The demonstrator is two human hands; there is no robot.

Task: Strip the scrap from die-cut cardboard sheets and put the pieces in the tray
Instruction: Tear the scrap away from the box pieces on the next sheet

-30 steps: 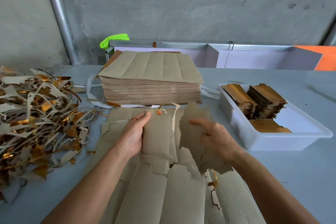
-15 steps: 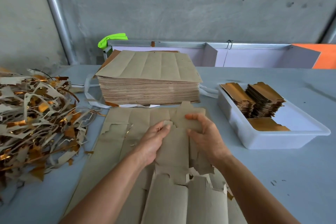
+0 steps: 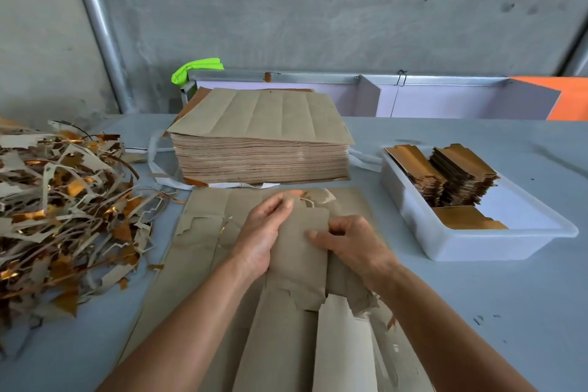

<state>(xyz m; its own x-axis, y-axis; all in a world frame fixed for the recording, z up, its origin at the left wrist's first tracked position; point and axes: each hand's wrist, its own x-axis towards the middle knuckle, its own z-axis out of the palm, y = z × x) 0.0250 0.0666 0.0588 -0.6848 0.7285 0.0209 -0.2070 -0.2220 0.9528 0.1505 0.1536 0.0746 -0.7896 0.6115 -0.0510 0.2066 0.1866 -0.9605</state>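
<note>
Head view shows our two forearms reaching in from the near edge over a die-cut sheet [image 3: 203, 242] lying flat on the worktop [image 3: 477, 312]. Nearest us, loosened panels of it fan out with ragged edges. Just beyond, our left hand [image 3: 261, 232] and right hand [image 3: 353, 245] meet on one cardboard piece [image 3: 300, 251]. The left fingers [image 3: 288, 202] curl round its left edge and far corner, thumb on top; the right fingers [image 3: 318, 235] are bent and press down on its face near the right edge. A second ago the hands were apart, each with a separate torn panel, the right one lifted clear of the sheet. Now the panels have been brought together and stacked under both hands, so we judge that we are squaring up freed pieces before carrying them off. A thin curl of scrap [image 3: 321, 196] sits just past the left fingertips.

To the left lies the scrap heap [image 3: 63, 210], grey and gold strips tangled together. To the right, well apart from our hands, stands the white tray [image 3: 477, 248], with stacks of gold-faced pieces [image 3: 458, 175] at its far end and one flat piece nearer us. Farther still sits the tall stack of unstripped sheets [image 3: 261, 143], so much of the task remains.
</note>
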